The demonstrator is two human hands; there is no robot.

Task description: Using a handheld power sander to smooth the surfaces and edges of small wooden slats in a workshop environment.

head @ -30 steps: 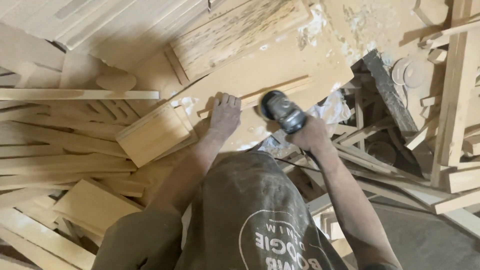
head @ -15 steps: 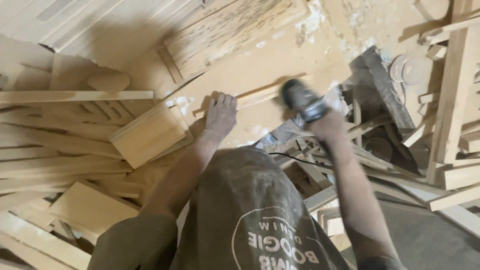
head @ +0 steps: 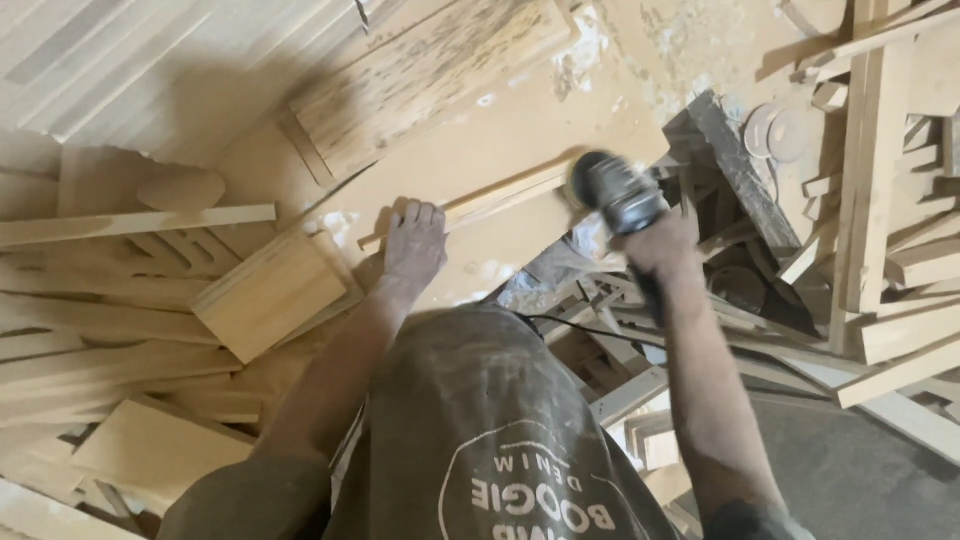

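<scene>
Landmark: the large pale fibreboard work panel (head: 500,150) lying at a slant across the middle.

Left of the panel we count one long thin pale slat (head: 130,224) lying nearly level, one rounded wooden cut-out (head: 180,188) just above it, and one square pale wooden block (head: 268,293) touching the panel's lower left corner. Many more loose planks lie heaped below; too many overlap for a count.

On the panel: one narrow pale wooden strip (head: 495,197), running along its lower edge. Our left hand (head: 414,243) lies flat on the strip's left end, fingers spread narrow and pressing down, not curled round it.

At the strip's right end: one grey handheld power sander (head: 618,195), its disc against the wood. Our right hand (head: 660,242) is wrapped tight round the sander's body. One black cord (head: 590,325) trails below the panel.

Right of the panel: two round wooden discs (head: 775,130) side by side, among stacked offcuts.

Against half a second ago: the sander sits at much the same spot on the strip's right end; a second ago it was nearer the left hand. The left hand has kept its place on the strip.
</scene>
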